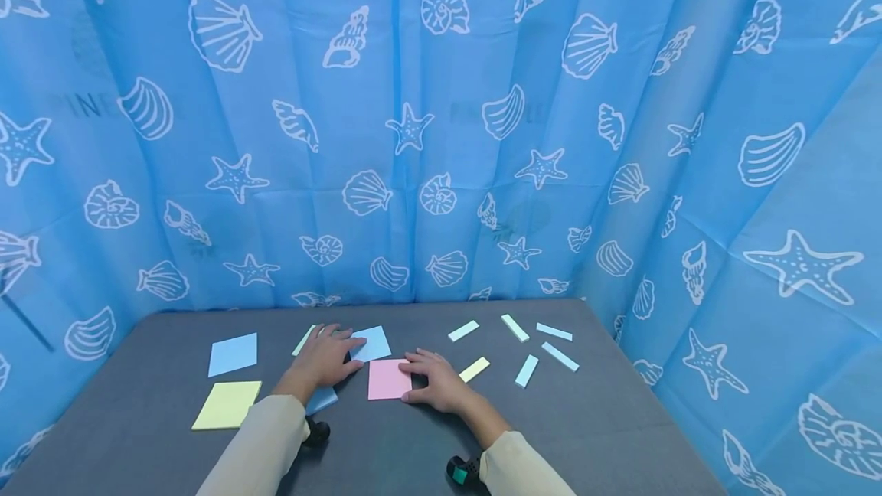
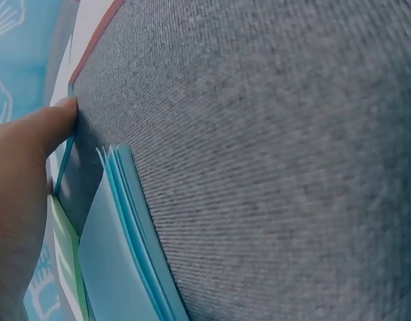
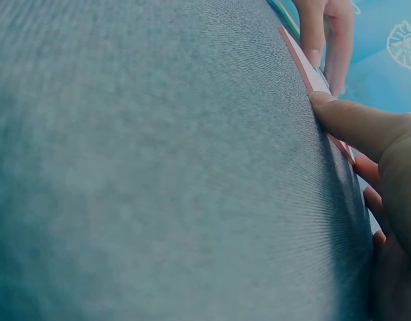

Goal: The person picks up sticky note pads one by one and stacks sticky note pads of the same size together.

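My left hand (image 1: 325, 358) is at the left side of a blue sticky note pad (image 1: 374, 343), holding its edge between thumb and fingers. In the left wrist view the thumb (image 2: 61, 114) lies against that pad's edge. My right hand (image 1: 441, 385) grips the right side of a pink sticky note pad (image 1: 387, 380), thumb at the near corner and fingers at the far one. The pink pad lies flat just in front of the blue one. Another blue pad (image 1: 322, 401), its sheets slightly fanned, lies partly hidden under the left wrist. Behind the left hand a green pad (image 1: 302, 341) is mostly covered.
On the left lie a light blue square pad (image 1: 233, 354) and a yellow square pad (image 1: 227, 406). Several narrow note strips are scattered at the right, among them a yellow strip (image 1: 474, 370) near the right hand. A blue shell-patterned curtain (image 1: 406, 236) borders the grey table (image 1: 592, 435).
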Action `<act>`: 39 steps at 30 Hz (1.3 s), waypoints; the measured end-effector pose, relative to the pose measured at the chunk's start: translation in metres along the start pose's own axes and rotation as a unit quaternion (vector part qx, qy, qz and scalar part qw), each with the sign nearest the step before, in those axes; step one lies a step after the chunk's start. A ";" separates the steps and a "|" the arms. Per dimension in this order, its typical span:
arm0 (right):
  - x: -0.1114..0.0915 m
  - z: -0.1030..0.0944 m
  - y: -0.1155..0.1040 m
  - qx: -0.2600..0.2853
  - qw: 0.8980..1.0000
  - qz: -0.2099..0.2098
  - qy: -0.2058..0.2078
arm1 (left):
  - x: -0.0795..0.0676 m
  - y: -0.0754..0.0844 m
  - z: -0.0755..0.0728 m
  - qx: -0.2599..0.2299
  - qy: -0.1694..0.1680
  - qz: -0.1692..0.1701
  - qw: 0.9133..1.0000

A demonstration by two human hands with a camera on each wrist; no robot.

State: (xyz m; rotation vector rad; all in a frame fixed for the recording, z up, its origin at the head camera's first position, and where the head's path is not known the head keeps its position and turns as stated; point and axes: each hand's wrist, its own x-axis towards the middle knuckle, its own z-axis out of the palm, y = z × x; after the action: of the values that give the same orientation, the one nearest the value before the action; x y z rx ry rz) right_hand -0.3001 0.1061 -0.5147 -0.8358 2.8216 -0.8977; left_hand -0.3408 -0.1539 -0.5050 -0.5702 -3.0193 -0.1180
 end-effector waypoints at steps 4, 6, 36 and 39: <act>-0.001 0.000 0.000 0.001 1.000 0.002 -0.002 | 0.003 0.005 -0.003 0.011 -0.006 -0.001 1.000; -0.001 0.000 0.000 0.001 1.000 0.001 -0.002 | 0.004 0.006 -0.002 0.014 -0.005 -0.002 1.000; 0.001 0.000 0.001 -0.001 1.000 -0.002 0.001 | 0.004 -0.006 0.007 -0.110 0.042 -0.053 0.992; 0.001 0.001 0.001 -0.005 1.000 -0.002 0.002 | 0.004 -0.005 0.006 -0.106 0.058 -0.072 0.990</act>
State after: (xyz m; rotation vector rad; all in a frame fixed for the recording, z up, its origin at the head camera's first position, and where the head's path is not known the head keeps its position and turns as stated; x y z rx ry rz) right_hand -0.3016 0.1057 -0.5155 -0.8415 2.8316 -0.8858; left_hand -0.3467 -0.1564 -0.5114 -0.3439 -2.9490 -0.4676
